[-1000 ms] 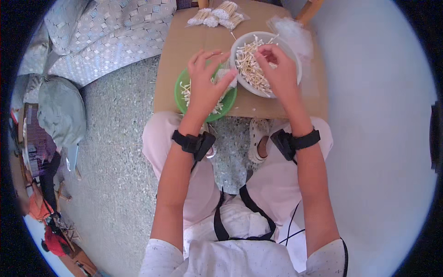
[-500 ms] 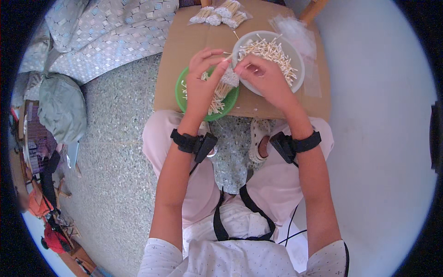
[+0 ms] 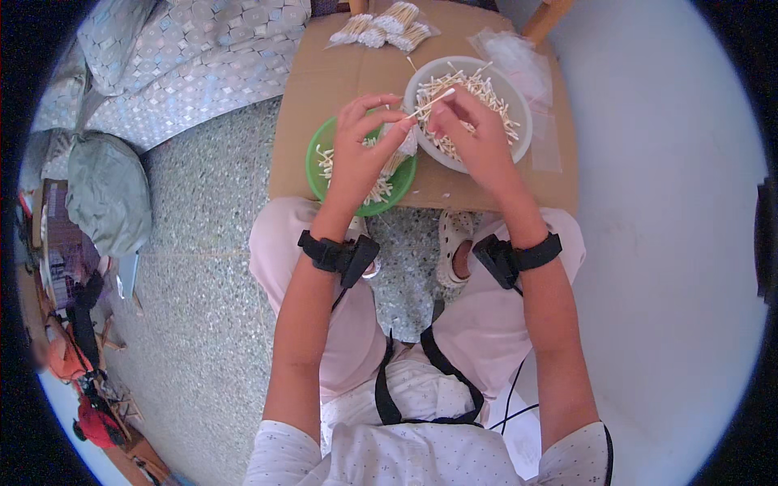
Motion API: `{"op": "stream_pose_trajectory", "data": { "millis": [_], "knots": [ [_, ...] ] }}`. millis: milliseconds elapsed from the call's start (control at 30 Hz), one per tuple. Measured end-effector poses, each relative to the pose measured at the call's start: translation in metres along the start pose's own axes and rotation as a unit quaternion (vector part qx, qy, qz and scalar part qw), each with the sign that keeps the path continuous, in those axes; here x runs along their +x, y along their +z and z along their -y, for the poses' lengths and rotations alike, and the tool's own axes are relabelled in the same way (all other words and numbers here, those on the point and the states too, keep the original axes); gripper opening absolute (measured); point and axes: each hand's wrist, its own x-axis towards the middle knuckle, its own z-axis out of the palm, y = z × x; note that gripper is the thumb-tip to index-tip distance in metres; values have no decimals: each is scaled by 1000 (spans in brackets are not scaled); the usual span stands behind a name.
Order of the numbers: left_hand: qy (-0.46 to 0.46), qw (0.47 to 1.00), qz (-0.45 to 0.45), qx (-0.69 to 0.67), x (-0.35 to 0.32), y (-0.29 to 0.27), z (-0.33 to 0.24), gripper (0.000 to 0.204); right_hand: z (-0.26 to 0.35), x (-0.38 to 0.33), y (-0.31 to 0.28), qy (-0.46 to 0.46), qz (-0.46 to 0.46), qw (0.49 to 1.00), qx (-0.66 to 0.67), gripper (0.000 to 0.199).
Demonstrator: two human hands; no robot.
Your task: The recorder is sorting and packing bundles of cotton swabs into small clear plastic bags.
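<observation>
My left hand (image 3: 356,154) is over the green bowl (image 3: 312,162). Its thumb and forefinger pinch the lower end of a single cotton swab (image 3: 429,104), which slants up to the right. Over the near left part of the grey-white bowl (image 3: 528,134), my right hand (image 3: 480,138) has its fingers bent and apart, close to the swab's upper tip; nothing shows between them. Loose cotton swabs (image 3: 494,97) fill that bowl. Partly hidden by my left hand, a packed bundle of swabs (image 3: 397,158) rests in the green bowl among loose ones (image 3: 379,193).
Both bowls stand on a cardboard-covered surface (image 3: 300,97). Several bagged swab bundles (image 3: 385,28) lie at its far end, and clear plastic bags (image 3: 519,61) beside the grey-white bowl. A pale wall (image 3: 664,202) borders the right side. Patterned cloth (image 3: 211,65) hangs at the left.
My right hand has moved a little right and its fingers have parted from my left fingertips. A swab now shows plainly, slanting between the hands. My left hand stays nearly in place.
</observation>
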Motion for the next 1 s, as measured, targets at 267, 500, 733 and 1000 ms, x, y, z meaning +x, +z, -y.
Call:
{"op": "stream_pose_trajectory", "data": {
  "millis": [267,500,733,1000],
  "knots": [
    [15,1000,0,25,1,-7,-1,11,6,2,9,28,-40,997,56,25],
    [-41,999,-30,6,0,-7,-6,13,4,3,0,27,-38,995,-90,24],
    [-85,991,-50,-90,0,-11,3,16,9,-4,10,0,126,991,-53,28],
    [-18,1000,-12,-2,-2,-12,0,11,10,-4,17,11,187,978,-88,29]
  ]
}}
